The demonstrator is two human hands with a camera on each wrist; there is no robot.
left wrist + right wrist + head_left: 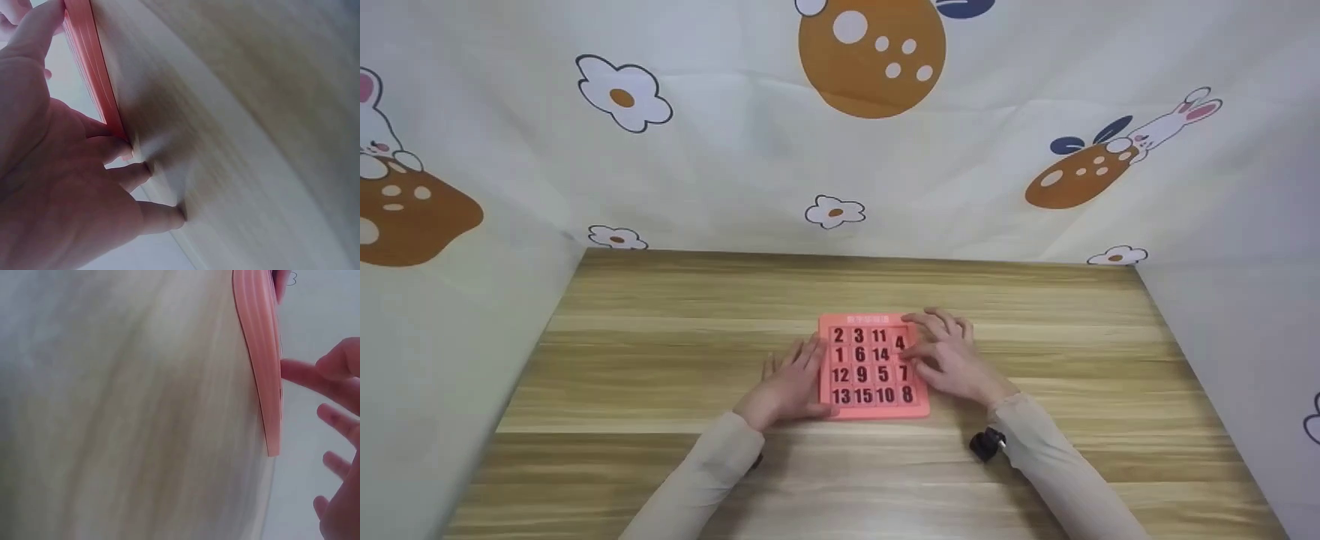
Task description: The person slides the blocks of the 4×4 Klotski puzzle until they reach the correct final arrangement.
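Note:
A pink sliding number puzzle lies flat on the wooden table, its black-numbered tiles facing up. The tile marked 4 sits slightly lower than the 11 beside it, in the right-hand column. My left hand rests along the puzzle's left side, thumb at the near left corner; in the left wrist view its fairly straight fingers reach down to the tabletop. At the right side, my right hand touches the tiles near the 4 with a fingertip. In the right wrist view its other fingers are spread above the table.
The wooden table runs back to a pale cloth wall printed with flowers, rabbits and orange shapes. Similar cloth encloses the left and right sides. A small black device is by the right wrist.

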